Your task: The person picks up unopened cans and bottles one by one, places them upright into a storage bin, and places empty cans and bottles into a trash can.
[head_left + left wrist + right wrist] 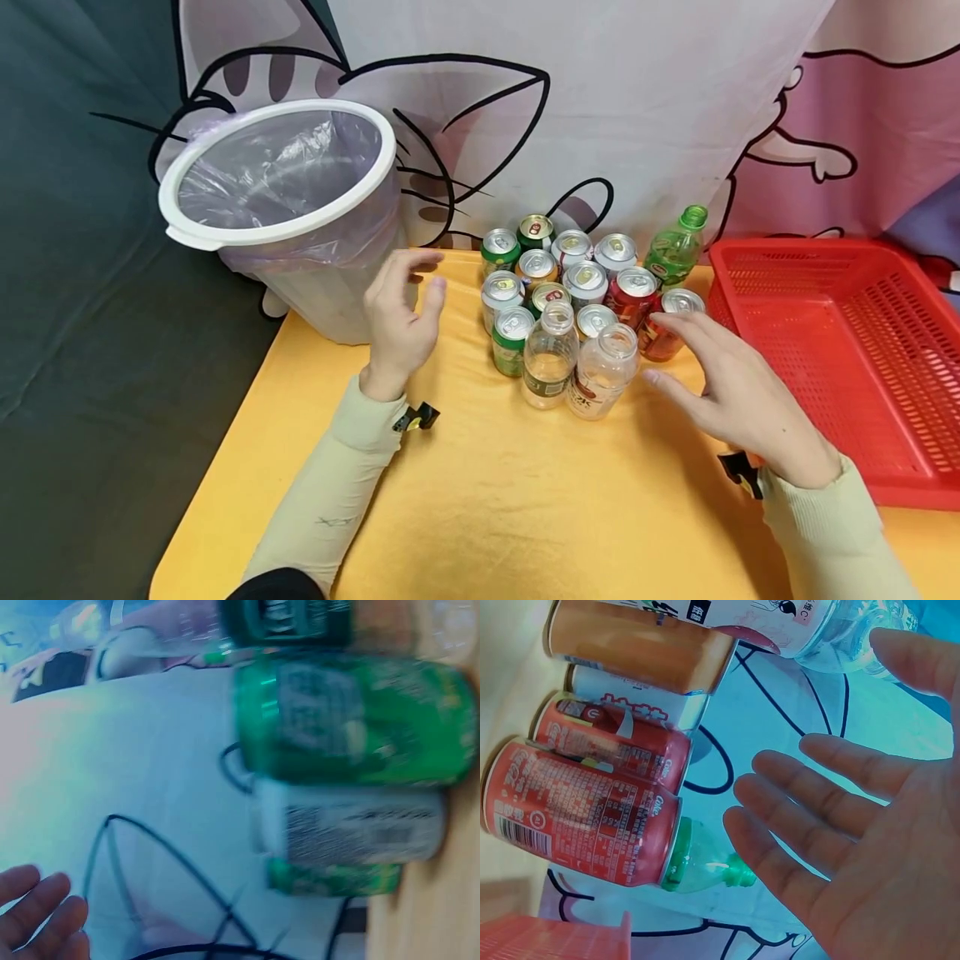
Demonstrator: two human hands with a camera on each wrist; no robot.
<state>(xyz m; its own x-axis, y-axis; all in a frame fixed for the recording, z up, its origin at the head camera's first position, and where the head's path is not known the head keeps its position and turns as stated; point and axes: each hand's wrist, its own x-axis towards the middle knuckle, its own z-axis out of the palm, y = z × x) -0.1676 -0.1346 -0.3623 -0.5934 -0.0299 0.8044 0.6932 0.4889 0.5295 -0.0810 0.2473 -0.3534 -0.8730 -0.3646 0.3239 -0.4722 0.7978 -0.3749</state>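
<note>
Several drink cans stand close together on the yellow-covered table, among them a green can at the front left and a red cola can at the right. Two capless clear bottles, one with a dark label and a wider one, are in front of them. A green bottle is at the back right. My left hand is held left of the group, fingers bent loosely around nothing. On the other side, my right hand hovers by the red cola can with relaxed, spread fingers, holding nothing.
A bin with a white rim and a translucent liner stands at the back left, beyond my left hand. To the right lies a red plastic basket with perforated walls. A printed cloth hangs directly behind the table.
</note>
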